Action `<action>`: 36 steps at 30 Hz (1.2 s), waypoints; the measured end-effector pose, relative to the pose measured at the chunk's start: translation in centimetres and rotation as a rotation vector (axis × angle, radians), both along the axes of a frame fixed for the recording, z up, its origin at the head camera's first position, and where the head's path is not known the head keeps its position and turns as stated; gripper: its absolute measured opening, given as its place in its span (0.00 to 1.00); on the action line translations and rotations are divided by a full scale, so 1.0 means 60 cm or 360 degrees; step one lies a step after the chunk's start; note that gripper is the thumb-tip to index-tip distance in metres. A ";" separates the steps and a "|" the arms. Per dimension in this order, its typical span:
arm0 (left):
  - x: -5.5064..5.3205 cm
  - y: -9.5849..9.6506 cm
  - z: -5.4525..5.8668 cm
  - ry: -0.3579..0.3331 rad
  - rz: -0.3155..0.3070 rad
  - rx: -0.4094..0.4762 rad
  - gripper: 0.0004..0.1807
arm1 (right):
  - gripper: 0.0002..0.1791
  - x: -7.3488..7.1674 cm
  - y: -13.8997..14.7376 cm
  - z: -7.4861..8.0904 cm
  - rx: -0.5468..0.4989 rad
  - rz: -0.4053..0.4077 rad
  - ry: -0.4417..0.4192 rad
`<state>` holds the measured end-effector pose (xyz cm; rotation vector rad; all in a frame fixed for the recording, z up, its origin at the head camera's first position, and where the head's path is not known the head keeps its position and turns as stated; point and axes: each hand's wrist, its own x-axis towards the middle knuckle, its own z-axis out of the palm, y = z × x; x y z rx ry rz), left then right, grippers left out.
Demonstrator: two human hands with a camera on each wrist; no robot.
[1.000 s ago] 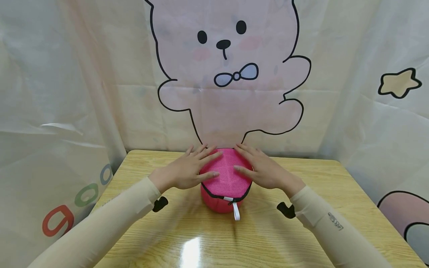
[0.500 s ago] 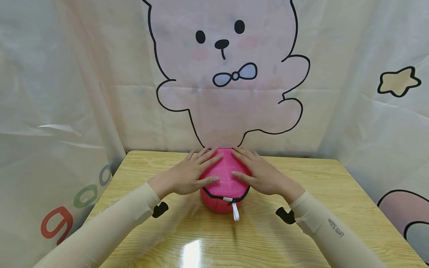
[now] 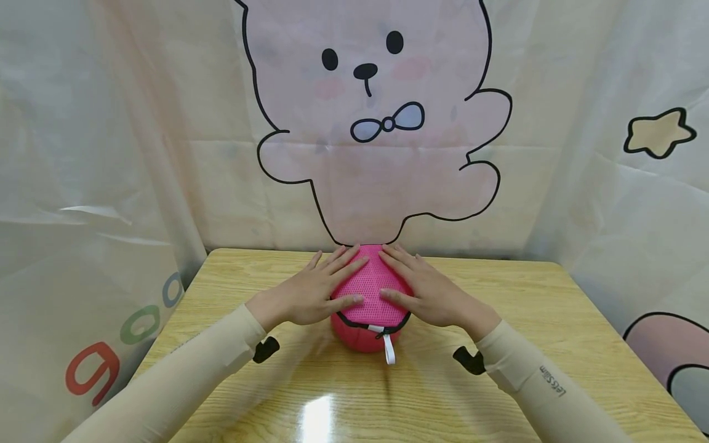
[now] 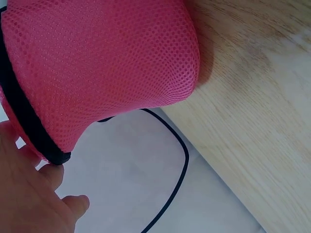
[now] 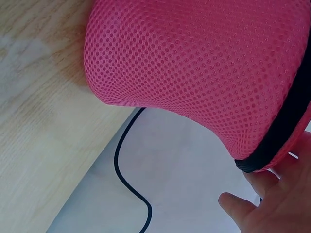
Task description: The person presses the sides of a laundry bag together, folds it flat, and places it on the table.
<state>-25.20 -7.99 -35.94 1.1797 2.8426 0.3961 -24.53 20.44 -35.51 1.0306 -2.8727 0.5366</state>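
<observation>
A pink mesh pouch (image 3: 368, 283) with black trim stands on the wooden table in the head view, its zipper and white pull tab (image 3: 389, 349) facing the person. The left hand (image 3: 316, 292) rests on the left of its top with fingers spread and fairly straight. Opposite it, the right hand (image 3: 434, 292) lies on the right of the top in the same way. Both wrist views show the pouch's mesh side (image 4: 107, 58) bulging below the black trim (image 5: 282, 116), with fingers at that edge. What the pouch contains is hidden.
The wooden table (image 3: 498, 344) reaches back to a hanging cloth (image 3: 371, 172) printed with a bear. More printed cloth (image 3: 637, 203) hangs at both sides. A patch of glare (image 3: 316, 418) shines on the tabletop near the front.
Both hands have come slightly closer together over the pouch's top, the right one shifting left and a little toward the person. The pouch stays at about the same place.
</observation>
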 end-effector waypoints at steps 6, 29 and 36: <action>-0.003 0.001 -0.005 -0.0019 0.0008 0.0011 0.45 | 0.46 -0.001 0.000 -0.004 -0.0001 -0.0010 -0.0016; -0.019 0.008 -0.035 -0.0069 0.0035 0.0035 0.45 | 0.46 -0.013 0.004 -0.028 -0.0065 -0.0034 -0.0123; -0.020 0.009 -0.038 -0.0109 0.0031 0.0047 0.45 | 0.46 -0.015 0.006 -0.035 -0.0080 -0.0049 -0.0142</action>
